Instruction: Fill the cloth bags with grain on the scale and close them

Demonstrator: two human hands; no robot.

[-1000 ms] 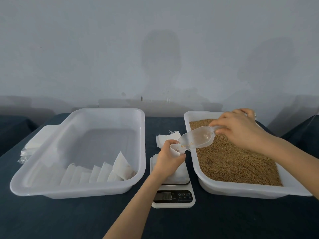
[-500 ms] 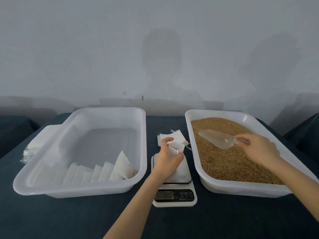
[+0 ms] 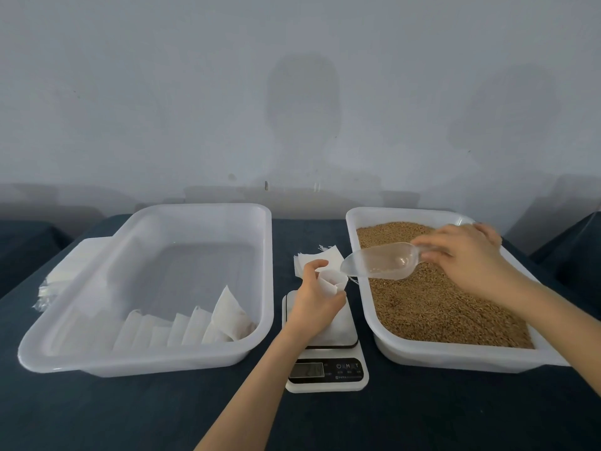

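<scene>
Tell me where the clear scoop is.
Head view, right of centre: the right hand holds the scoop over the left rim of the grain tray, its tip beside the cloth bag in the left hand.

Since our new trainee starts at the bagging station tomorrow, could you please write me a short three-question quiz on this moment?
1. Fill in: the filled bags lie in the tray on the person's ___ side, the grain in the other.
2. True or false: the right hand holds the clear scoop with its tip by the open mouth of the cloth bag.
3. The left hand holds that bag over: A the grain; B the scale; C the filled bags.
Key: 1 left; 2 true; 3 B.
</scene>
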